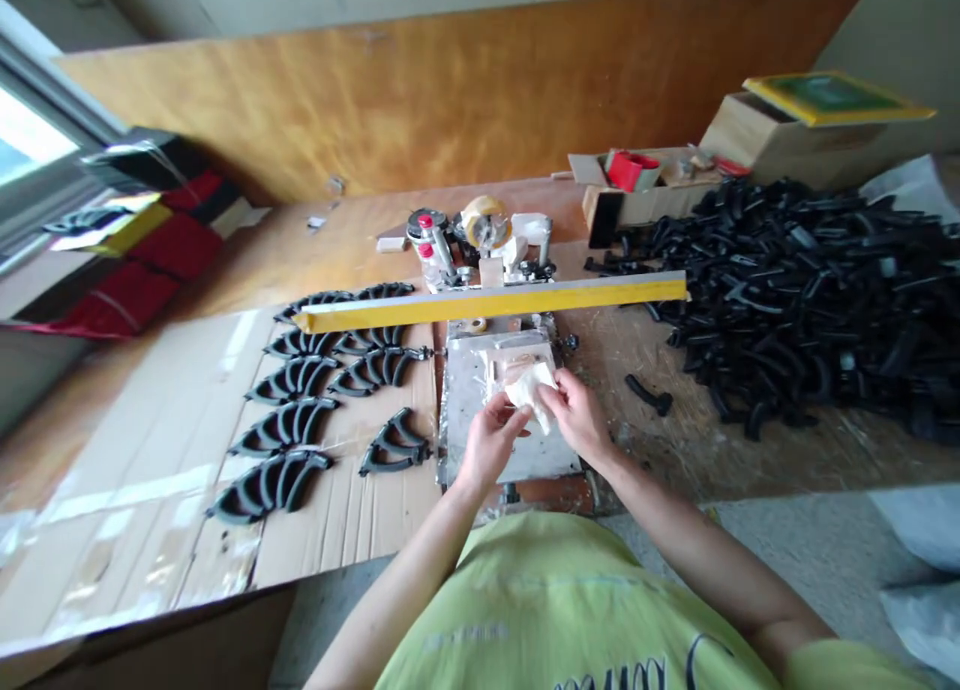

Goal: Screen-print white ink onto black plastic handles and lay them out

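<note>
A crumpled white cloth (pixel 531 388) is held between my two hands, over the metal plate of a small machine (pixel 480 450). My left hand (pixel 491 435) pinches its left side, and my right hand (pixel 576 410) grips its right side. A long yellow bar (pixel 495 305) spans the machine just beyond them. Behind the bar stand a roll of tape (pixel 486 222) and a bottle with a red cap (pixel 426 225).
Curved black parts (pixel 289 425) lie in fanned groups on cardboard (pixel 150 420) at the left. A large pile of black parts (pixel 810 300) covers the right side, with one loose part (pixel 648 395) nearer the machine. Boxes (pixel 652 195) stand at the back right.
</note>
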`<action>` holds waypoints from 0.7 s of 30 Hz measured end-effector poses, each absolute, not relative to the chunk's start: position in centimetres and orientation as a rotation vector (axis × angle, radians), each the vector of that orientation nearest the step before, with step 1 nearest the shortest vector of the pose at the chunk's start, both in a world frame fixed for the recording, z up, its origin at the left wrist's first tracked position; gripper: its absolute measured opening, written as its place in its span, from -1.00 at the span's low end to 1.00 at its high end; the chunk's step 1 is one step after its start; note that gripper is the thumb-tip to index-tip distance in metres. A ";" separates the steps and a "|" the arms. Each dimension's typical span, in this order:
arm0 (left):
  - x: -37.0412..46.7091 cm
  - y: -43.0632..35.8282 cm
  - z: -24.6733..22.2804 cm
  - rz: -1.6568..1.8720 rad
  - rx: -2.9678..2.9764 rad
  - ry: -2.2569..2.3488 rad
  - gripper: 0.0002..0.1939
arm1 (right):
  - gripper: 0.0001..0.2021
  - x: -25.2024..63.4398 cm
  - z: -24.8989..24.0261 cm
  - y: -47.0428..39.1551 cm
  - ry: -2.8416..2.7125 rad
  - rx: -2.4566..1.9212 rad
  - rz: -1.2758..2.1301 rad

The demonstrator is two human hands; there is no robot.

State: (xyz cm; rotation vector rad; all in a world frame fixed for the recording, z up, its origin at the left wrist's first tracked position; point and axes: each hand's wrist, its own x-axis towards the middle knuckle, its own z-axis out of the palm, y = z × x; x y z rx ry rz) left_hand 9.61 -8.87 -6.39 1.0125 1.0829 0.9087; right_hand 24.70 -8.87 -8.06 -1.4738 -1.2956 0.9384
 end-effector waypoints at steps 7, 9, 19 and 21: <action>7.0 -9.0 -7.2 0.999 0.721 1.086 -0.62 | -0.74 25.4 -8.3 -7.7 -1.108 -1.301 1.112; 6.6 -9.0 -7.3 1.033 0.693 1.107 -0.61 | -0.72 25.3 -8.1 -7.5 -1.022 -1.247 1.186; 5.9 -8.7 -8.5 1.169 0.750 1.249 -0.60 | -0.66 24.7 -6.9 -7.4 -0.905 -1.139 1.284; 5.9 -8.9 -8.4 1.269 0.855 1.372 -0.64 | -0.66 24.6 -7.0 -7.4 -0.925 -1.153 1.240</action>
